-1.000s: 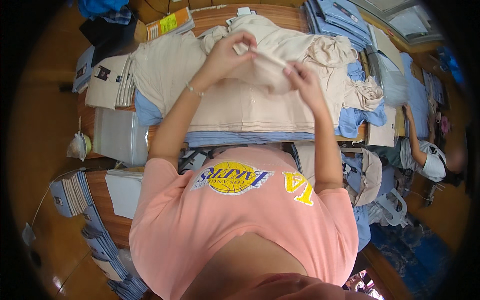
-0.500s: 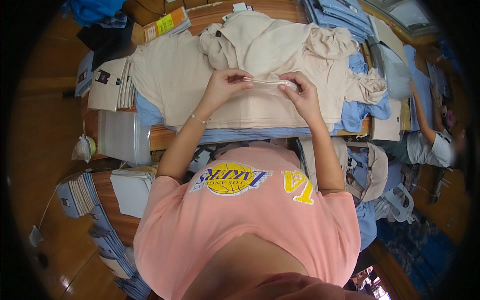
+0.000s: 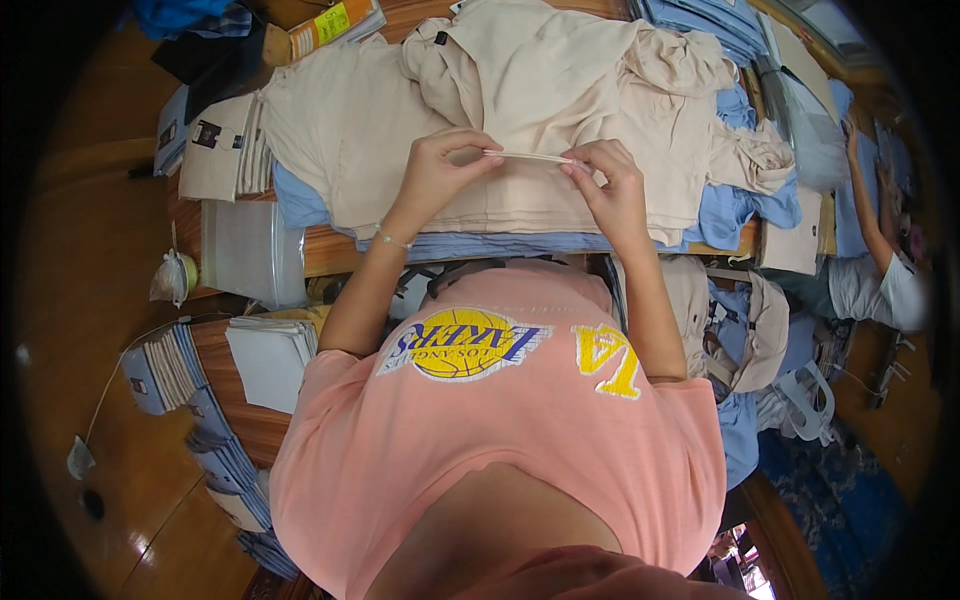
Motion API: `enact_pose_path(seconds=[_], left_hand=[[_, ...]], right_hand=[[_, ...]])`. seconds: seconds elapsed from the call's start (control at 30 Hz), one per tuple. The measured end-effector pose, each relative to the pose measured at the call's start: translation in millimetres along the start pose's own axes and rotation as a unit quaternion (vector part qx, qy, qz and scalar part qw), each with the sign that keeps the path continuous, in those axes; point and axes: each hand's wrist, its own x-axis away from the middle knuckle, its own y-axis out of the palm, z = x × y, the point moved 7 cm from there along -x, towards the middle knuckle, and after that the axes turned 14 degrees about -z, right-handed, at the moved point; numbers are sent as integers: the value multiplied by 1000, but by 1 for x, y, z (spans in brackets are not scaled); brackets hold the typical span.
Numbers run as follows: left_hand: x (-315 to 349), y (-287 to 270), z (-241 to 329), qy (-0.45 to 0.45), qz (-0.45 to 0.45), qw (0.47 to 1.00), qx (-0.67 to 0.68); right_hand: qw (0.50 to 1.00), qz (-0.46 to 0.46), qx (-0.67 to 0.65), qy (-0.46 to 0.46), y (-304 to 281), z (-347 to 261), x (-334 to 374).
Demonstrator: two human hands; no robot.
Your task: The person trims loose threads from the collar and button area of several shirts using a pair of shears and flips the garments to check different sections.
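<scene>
A narrow cream fabric edge (image 3: 533, 155), perhaps a cuff or band, is stretched straight between my two hands. My left hand (image 3: 443, 168) pinches its left end between thumb and fingertips. At the other end my right hand (image 3: 612, 180) grips it the same way, thumb underneath. Below lies a cream long-sleeved garment (image 3: 350, 130), spread wide over the table, its upper part bunched beyond my hands. Whether the held edge is joined to this garment cannot be made out. Light blue cloth (image 3: 450, 243) shows from under the cream layers along the front edge.
Folded cream garments with tags (image 3: 215, 160) are stacked at the left, beside clear plastic bags (image 3: 250, 250). Blue packed garments (image 3: 700, 35) lie at the far right. White sheets (image 3: 265, 360) sit on the lower left surface. Another person's arm (image 3: 870, 200) reaches in at the right.
The held edge has turned so that it appears thinner and more taut. My right hand has rotated slightly and both hands keep their pinch. The view has shifted a little.
</scene>
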Motion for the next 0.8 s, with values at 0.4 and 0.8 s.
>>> enact_pose_path(seconds=[0.4,0.8], left_hand=[[-3,0,-1,16,-28,999,-41],[-9,1,4,46,-33,995,-81]], right_hand=[[1000,-12,7,4,6,11,6],[1000,-5,21,12,4,16,6]])
